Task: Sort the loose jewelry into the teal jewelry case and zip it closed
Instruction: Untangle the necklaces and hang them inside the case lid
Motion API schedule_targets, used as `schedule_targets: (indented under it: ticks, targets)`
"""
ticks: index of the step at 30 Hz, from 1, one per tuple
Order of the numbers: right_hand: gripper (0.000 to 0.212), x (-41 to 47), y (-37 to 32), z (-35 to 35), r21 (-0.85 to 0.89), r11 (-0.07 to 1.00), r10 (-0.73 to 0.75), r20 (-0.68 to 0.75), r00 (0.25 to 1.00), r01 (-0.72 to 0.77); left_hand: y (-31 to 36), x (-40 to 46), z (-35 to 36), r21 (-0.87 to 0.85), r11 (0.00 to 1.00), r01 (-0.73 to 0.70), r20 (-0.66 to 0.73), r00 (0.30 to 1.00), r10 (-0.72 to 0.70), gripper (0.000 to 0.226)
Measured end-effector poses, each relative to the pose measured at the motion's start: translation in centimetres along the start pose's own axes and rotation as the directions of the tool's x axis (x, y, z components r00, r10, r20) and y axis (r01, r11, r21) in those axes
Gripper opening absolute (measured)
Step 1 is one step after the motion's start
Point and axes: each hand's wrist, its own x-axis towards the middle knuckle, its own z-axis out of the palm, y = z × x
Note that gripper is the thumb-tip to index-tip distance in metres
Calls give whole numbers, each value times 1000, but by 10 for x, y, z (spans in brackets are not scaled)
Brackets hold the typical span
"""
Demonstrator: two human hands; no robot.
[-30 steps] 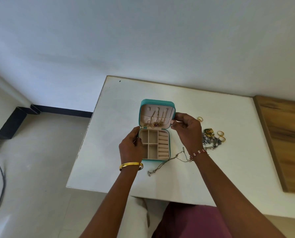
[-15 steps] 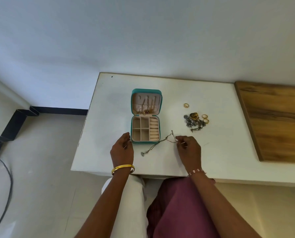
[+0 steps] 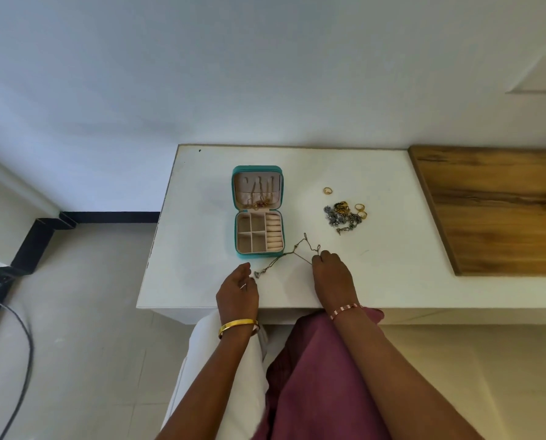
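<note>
Head view: a seated person is working at a white table point(image 3: 202, 192), where the teal jewelry case point(image 3: 257, 214) is lying open, its lid tipped back with a few gold chains already hanging inside and its divided beige tray showing nothing in the square compartments. A second ago both hands were up at the case itself, the right at the lid and the left at the tray's side; now they are sitting back near the table's front edge, and attention is turning to the thin necklace point(image 3: 292, 254) strung out on the tabletop just in front of the case. The right hand point(image 3: 332, 274) is curling its fingers over one end of the chain and appears to be pinching it, while the left hand point(image 3: 237, 293) is hovering with loosely bent fingers just beside the small pendant end, seemingly not yet gripping anything. The shift suggests the lid's contents are settled and the necklace is next to go in. To the right, well apart from the case, a small heap of silver and gold pieces point(image 3: 341, 215) and three gold rings point(image 3: 328, 190) are still waiting, so much of the sorting, and the zipping, is not yet done. A wooden board point(image 3: 500, 204) is resting along the table's right side.
</note>
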Motion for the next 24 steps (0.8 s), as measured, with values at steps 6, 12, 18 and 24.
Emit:
schedule_targets:
  ticks: [6,12,18,24]
  targets:
    - [12,3,6,4,182,976,112,53,992,-120,13,-18,0,15,996,-84,45,996,83,30]
    - [11,-2,11,-33,700,629,230,246,942,-337,30,-36,-4,26,990,-140,117,984,136,29]
    - [18,-13,3,-111,840,435,130,297,946,-323,52,-59,-13,-27,965,-260,178,949,260,29]
    - [27,-26,-14,-172,935,233,33,268,963,-268,84,-84,-25,-57,898,-436,241,867,436,31]
